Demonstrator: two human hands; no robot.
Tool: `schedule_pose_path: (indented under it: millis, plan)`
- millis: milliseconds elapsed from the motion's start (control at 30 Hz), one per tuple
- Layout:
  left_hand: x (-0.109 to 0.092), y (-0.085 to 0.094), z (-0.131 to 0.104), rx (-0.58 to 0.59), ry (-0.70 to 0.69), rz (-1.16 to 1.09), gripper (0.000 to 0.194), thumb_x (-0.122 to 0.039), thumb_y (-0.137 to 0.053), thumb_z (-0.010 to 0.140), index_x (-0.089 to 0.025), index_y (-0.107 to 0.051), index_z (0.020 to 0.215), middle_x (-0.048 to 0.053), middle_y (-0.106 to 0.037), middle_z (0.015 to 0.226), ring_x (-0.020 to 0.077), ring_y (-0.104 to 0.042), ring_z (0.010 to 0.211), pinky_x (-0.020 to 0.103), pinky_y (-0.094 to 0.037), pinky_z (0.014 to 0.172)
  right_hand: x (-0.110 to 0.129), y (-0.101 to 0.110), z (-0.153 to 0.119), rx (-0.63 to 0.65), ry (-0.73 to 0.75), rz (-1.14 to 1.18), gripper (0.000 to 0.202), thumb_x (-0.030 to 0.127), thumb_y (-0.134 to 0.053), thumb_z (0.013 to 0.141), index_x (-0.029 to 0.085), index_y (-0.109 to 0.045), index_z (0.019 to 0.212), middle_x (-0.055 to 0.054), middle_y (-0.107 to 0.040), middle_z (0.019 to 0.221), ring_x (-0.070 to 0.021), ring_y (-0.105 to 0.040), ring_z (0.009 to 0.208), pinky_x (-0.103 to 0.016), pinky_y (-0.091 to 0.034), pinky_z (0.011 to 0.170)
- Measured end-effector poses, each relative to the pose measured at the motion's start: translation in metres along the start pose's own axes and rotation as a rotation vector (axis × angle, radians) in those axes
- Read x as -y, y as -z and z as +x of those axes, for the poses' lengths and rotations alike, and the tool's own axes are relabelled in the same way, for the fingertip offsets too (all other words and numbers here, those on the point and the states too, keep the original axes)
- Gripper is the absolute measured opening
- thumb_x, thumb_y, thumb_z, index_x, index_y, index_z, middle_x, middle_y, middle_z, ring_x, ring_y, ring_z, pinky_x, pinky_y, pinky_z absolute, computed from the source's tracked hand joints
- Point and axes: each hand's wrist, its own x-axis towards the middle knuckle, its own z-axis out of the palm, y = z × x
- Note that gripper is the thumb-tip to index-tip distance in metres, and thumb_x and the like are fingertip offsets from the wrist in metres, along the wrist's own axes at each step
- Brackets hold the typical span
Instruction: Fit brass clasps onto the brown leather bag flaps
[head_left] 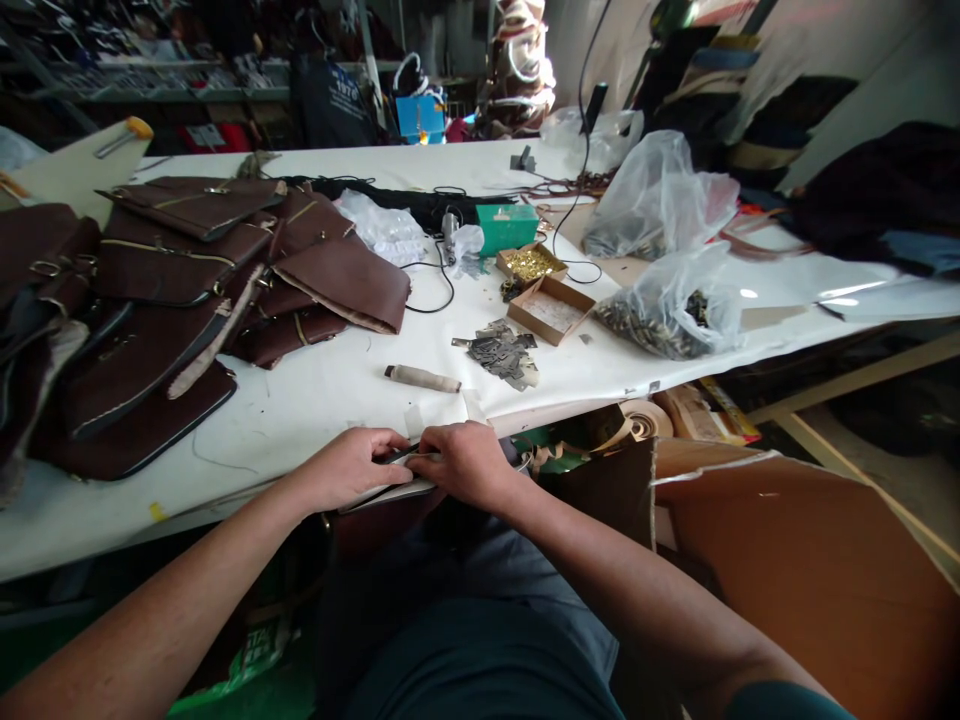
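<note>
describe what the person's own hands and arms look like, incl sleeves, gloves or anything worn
The left hand and right hand wear no gloves, and no ring, watch or bracelet can be made out. Both forearms are bare. A dark teal sleeve covers the right arm above the elbow; the left sleeve is out of view.

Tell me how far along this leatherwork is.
Looks partly done: the piled dark brown leather pieces already carry zips and metal fittings. In hand: a dark maroon piece with a pale edge, held between left hand and right hand. Probably left: the loose flat grey metal plates and small gold-coloured parts lie unattached. The final count isn't shown.
</note>
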Motion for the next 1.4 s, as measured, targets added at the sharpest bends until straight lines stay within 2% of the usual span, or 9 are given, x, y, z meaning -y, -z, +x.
schedule_pose_path:
  millis: [200,433,633,833,967,1067,1200,1300,1400]
  plan:
    - [-0.003,-0.005,0.001,-0.082,0.016,0.161,0.039,-0.051,-0.073,0.083,-0.021,-0.079,0.106,0.007,-0.084,0.105,0.0306,-0.077,0.099,0.036,-0.058,0.087,-0.002,0.002,-0.003,0.023,0.031,0.035,0.026,0.05,-0.069,0.099,0.029,-0.083,0.1,-0.005,-0.082,0.091,-0.0253,-0.072,0.085,-0.032,-0.038,0.069]
    - [-0.007,-0.009,0.001,-0.148,0.001,0.242,0.031,-0.044,-0.072,0.079,-0.023,-0.079,0.1,0.006,-0.083,0.096,0.0288,-0.076,0.092,0.034,-0.057,0.081,-0.003,0.001,-0.005,0.008,-0.049,-0.014,0.033,0.057,-0.07,0.097,0.026,-0.081,0.098,-0.008,-0.081,0.088,-0.0269,-0.072,0.084,-0.032,-0.04,0.072]
    - [-0.012,-0.011,0.003,-0.152,0.019,0.373,0.029,-0.052,-0.073,0.081,-0.024,-0.076,0.089,0.004,-0.08,0.085,0.027,-0.074,0.083,0.032,-0.052,0.073,-0.006,0.0,-0.006,-0.007,-0.012,-0.036,0.03,0.053,-0.069,0.098,0.026,-0.08,0.099,-0.008,-0.082,0.09,-0.0278,-0.074,0.087,-0.033,-0.042,0.073]
    - [-0.019,-0.012,0.003,-0.159,0.028,0.469,0.024,-0.048,-0.067,0.09,-0.029,-0.079,0.096,0.005,-0.083,0.092,0.0287,-0.076,0.091,0.032,-0.051,0.078,-0.005,0.006,-0.01,0.043,0.06,-0.021,0.031,0.051,-0.063,0.104,0.025,-0.08,0.104,-0.007,-0.082,0.095,-0.0271,-0.074,0.088,-0.033,-0.045,0.075]
    - [-0.022,-0.015,0.003,-0.123,0.016,0.472,0.029,-0.047,-0.063,0.092,-0.031,-0.083,0.104,0.005,-0.085,0.097,0.0318,-0.078,0.095,0.034,-0.053,0.082,-0.004,0.01,-0.019,0.033,0.116,-0.051,0.026,0.045,-0.065,0.104,0.023,-0.079,0.103,-0.008,-0.082,0.099,-0.0268,-0.074,0.093,-0.034,-0.047,0.082]
    - [-0.026,-0.025,0.004,-0.096,-0.026,0.453,0.032,-0.046,-0.061,0.093,-0.032,-0.084,0.11,0.005,-0.086,0.102,0.0326,-0.078,0.099,0.035,-0.055,0.085,-0.008,0.014,-0.03,0.022,0.187,-0.033,0.021,0.04,-0.069,0.102,0.021,-0.079,0.101,-0.008,-0.082,0.097,-0.0263,-0.074,0.093,-0.035,-0.046,0.085]
    - [-0.033,-0.041,0.009,-0.057,-0.082,0.464,0.032,-0.045,-0.061,0.093,-0.033,-0.085,0.111,0.005,-0.086,0.107,0.0325,-0.079,0.1,0.036,-0.057,0.087,-0.015,0.032,-0.058,0.033,0.143,0.057,0.016,0.035,-0.074,0.1,0.021,-0.078,0.093,-0.006,-0.081,0.093,-0.0231,-0.073,0.086,-0.032,-0.045,0.083]
    - [-0.027,-0.037,0.012,-0.133,-0.04,0.563,0.037,-0.048,-0.058,0.095,-0.031,-0.085,0.114,0.008,-0.085,0.115,0.035,-0.079,0.107,0.039,-0.057,0.092,-0.025,0.056,-0.091,0.049,0.153,0.3,0.014,0.033,-0.075,0.099,0.024,-0.077,0.089,-0.001,-0.079,0.086,-0.0183,-0.07,0.08,-0.028,-0.046,0.079]
    - [-0.012,-0.025,0.009,-0.197,0.065,0.613,0.049,-0.055,-0.054,0.097,-0.025,-0.082,0.123,0.011,-0.081,0.127,0.0359,-0.075,0.12,0.04,-0.056,0.101,-0.054,0.067,-0.119,-0.082,0.012,0.528,0.024,0.043,-0.069,0.101,0.024,-0.077,0.088,0.0,-0.074,0.081,-0.0166,-0.066,0.076,-0.026,-0.045,0.073]
